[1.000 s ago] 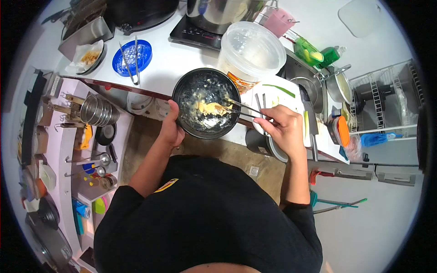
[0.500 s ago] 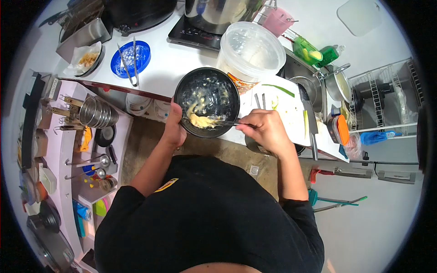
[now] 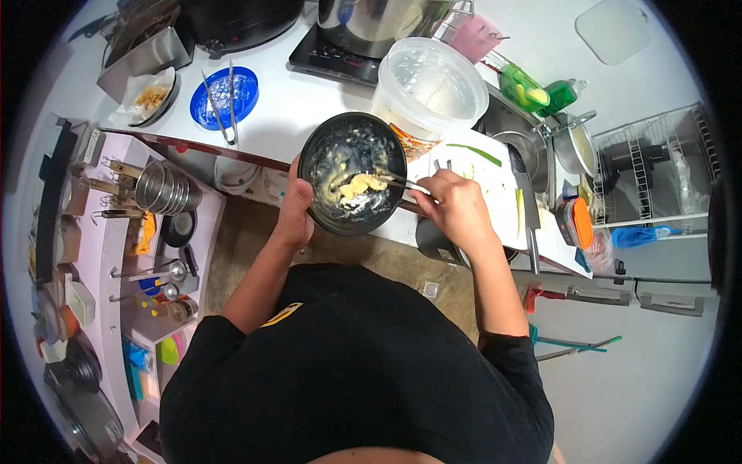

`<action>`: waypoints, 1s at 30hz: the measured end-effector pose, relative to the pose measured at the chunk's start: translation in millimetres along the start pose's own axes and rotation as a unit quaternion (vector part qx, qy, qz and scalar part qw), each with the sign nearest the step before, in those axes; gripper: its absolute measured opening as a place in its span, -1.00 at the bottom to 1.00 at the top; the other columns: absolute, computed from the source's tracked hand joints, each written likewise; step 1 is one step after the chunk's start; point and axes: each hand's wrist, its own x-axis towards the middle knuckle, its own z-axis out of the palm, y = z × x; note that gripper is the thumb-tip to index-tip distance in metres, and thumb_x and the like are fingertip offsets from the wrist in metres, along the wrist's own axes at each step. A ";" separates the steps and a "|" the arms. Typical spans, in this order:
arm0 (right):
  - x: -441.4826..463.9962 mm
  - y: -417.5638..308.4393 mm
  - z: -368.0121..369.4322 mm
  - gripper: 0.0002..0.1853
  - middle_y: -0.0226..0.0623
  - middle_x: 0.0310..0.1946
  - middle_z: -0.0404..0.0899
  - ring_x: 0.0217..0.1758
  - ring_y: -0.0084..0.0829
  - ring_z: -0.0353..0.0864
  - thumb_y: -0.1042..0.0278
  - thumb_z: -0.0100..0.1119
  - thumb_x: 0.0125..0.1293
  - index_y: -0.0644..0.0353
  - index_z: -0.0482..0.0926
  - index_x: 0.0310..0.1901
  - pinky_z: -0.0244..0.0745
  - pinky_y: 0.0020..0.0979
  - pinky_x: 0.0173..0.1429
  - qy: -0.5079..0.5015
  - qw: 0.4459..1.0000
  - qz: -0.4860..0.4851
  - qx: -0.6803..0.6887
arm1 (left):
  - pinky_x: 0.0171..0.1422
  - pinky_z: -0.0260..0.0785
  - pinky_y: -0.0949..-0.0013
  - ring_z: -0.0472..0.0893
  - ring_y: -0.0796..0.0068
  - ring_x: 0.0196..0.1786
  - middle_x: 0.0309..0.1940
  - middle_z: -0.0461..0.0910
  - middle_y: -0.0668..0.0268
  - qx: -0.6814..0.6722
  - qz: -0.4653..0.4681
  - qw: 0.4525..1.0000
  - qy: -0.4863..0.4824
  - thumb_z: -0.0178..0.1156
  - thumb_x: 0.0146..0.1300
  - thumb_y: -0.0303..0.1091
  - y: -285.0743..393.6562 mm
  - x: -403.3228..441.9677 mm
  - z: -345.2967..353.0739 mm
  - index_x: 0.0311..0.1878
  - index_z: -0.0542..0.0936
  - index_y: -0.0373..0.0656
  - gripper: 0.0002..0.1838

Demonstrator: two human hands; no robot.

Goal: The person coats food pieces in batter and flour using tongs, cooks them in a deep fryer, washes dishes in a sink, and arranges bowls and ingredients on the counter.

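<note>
My left hand (image 3: 295, 207) grips the near-left rim of a black bowl (image 3: 318, 155), thumb over the edge. The bowl is tilted a little toward me above the counter's front edge. Inside sits a lump of pale yellow dough (image 3: 360, 185), with white flour below it and smears on the walls. From the right, my right hand (image 3: 457, 207) is closed round a metal fork (image 3: 400, 182), its tip in the dough. Just beyond the bowl stands a large clear plastic tub (image 3: 429, 100).
A knife (image 3: 532, 224) and green vegetable strips (image 3: 479, 155) lie on a white board at the right. Metal tongs (image 3: 218, 108) rest on a blue plate (image 3: 246, 85) at the left. A big pot (image 3: 371, 23) stands on a black induction cooker (image 3: 332, 58).
The fork has moved up and inward, carrying the dough lump away from the bowl's near edge. White flour now shows beneath the lump. My left hand keeps its hold on the bowl.
</note>
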 end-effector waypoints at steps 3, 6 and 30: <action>-4.7 -4.8 8.4 -0.84 -0.11 -0.61 0.50 -0.53 -0.11 0.54 0.34 0.29 0.05 0.26 0.60 -0.50 0.46 -0.23 -0.39 -0.018 0.998 0.035 0.049 | 0.32 0.19 0.25 0.29 0.38 0.27 0.23 0.24 0.24 -0.028 0.009 0.999 0.026 0.02 0.17 0.25 -8.2 -0.5 -4.6 0.35 0.03 -0.14 -0.13; -11.3 -22.4 26.5 -0.85 0.03 -0.59 0.54 -0.52 -0.03 0.57 0.39 0.24 0.08 0.30 0.61 -0.51 0.48 -0.22 -0.38 -0.004 0.989 0.113 0.091 | 0.31 0.20 0.24 0.28 0.38 0.27 0.23 0.24 0.25 -0.022 0.044 0.995 0.082 -0.01 0.20 0.22 -18.4 -2.6 0.2 0.36 0.03 -0.09 -0.19; 28.1 -15.4 -3.1 -0.76 -0.18 -0.54 0.51 -0.49 -0.15 0.53 0.38 0.36 -0.03 0.29 0.60 -0.32 0.45 -0.30 -0.38 -0.085 0.985 -0.134 0.070 | 0.33 0.17 0.26 0.28 0.38 0.28 0.23 0.26 0.24 0.001 -0.025 0.999 -0.043 0.04 0.12 0.29 -7.6 -5.2 -2.7 0.35 0.06 -0.18 -0.08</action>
